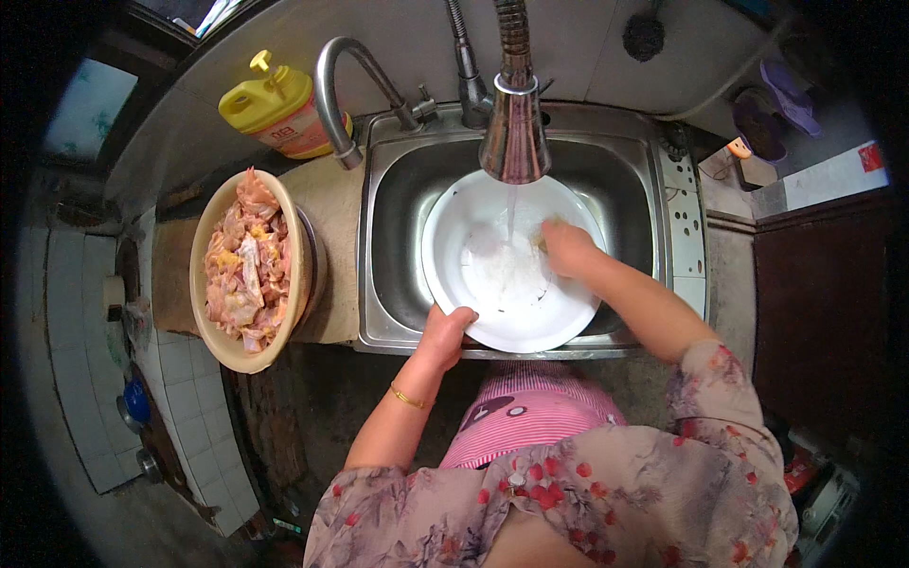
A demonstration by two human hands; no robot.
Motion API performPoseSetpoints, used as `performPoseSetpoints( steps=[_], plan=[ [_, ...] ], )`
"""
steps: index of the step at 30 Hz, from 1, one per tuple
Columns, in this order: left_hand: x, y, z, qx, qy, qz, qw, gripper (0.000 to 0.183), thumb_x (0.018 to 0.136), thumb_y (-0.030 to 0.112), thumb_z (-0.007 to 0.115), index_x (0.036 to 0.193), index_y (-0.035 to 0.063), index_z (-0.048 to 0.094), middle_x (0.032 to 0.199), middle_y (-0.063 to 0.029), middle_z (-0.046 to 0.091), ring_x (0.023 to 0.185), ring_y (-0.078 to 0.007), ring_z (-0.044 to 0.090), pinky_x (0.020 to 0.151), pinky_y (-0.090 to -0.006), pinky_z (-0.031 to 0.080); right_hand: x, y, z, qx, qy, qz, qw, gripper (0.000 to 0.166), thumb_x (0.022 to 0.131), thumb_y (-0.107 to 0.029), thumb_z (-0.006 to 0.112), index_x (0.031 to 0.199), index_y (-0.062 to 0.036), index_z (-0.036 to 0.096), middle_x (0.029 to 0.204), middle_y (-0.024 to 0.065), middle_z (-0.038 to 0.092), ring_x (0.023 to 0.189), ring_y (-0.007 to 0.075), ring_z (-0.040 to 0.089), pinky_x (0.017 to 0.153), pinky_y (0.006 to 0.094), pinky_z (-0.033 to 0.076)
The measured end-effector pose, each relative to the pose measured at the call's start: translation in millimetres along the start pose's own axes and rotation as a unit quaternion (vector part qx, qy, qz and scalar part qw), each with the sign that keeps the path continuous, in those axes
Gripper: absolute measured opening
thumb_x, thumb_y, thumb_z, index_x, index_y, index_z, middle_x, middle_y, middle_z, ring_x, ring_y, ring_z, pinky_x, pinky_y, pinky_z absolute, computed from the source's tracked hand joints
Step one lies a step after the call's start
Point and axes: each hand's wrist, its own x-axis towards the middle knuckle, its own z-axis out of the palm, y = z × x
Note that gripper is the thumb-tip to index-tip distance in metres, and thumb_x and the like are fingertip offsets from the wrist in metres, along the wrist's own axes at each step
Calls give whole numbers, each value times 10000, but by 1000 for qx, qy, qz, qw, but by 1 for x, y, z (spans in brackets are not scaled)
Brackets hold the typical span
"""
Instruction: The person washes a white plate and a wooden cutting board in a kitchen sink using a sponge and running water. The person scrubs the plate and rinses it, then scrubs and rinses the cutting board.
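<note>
A white basin point(490, 323) rests in the stainless steel sink point(398, 213), tilted a little towards me. Water runs into it from the pull-down spray head point(517, 135) above. My left hand point(449, 334) grips the basin's near left rim, thumb over the edge. Inside the basin, on the right, my right hand point(568, 248) holds a yellowish scrubbing pad point(541, 240), mostly covered by the fingers, against the wall. Small dark bits lie on the basin's bottom. Left of the sink, a beige bowl point(198, 284) heaped with raw chicken pieces point(248, 277) stands on a board.
A curved faucet point(335, 92) arches over the sink's left rim. Behind the bowl stands a yellow pump jug point(284, 113). The board point(334, 248) lies between bowl and sink. A dark round scrubber point(643, 37) hangs on the back wall.
</note>
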Motion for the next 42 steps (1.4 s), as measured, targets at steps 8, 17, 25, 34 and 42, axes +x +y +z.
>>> performPoseSetpoints(
  steps=[8, 17, 25, 34, 42],
  plan=[
    [-2, 8, -3, -3, 6, -63, 998, 474, 722, 24, 540, 1178, -71, 454, 1032, -144, 591, 857, -243, 616, 739, -336, 514, 52, -130, 33, 331, 236, -164, 899, 407, 853, -67, 463, 1253, -130, 416, 1108, 259, 523, 1040, 402, 523, 940, 448, 414],
    [-9, 14, -2, -13, 49, -15, 999, 479, 706, 6, 508, 1172, -77, 441, 1020, -151, 560, 875, -277, 590, 735, -371, 516, 141, -25, 36, 314, 123, -187, 923, 384, 777, -100, 548, 1158, -68, 509, 1077, 138, 534, 1044, 315, 495, 854, 421, 454],
    [-7, 18, -19, -5, 104, 118, 988, 587, 684, -8, 492, 1258, -41, 374, 1122, -146, 507, 1009, -236, 536, 879, -319, 439, -16, -18, 13, -116, 19, -267, 956, 376, 725, -83, 543, 1100, -55, 540, 1057, 138, 543, 912, 305, 532, 791, 411, 446],
    [-12, 41, -32, 252, 191, 263, 912, 819, 708, -60, 431, 1458, 32, 116, 1400, -164, 319, 1262, -265, 367, 1054, -321, 284, -55, -85, 24, 324, -149, -159, 921, 255, 859, -207, 490, 1035, -45, 576, 970, 174, 583, 953, 343, 557, 809, 401, 445],
    [-38, 66, -30, 427, 242, 363, 792, 830, 715, -62, 456, 1456, -1, 85, 1480, -224, 191, 1358, -361, 207, 1114, -417, 161, -39, 15, 24, 784, -161, 161, 578, 224, 898, -243, 477, 993, -53, 548, 987, 89, 573, 943, 222, 573, 743, 427, 561]
  ],
)
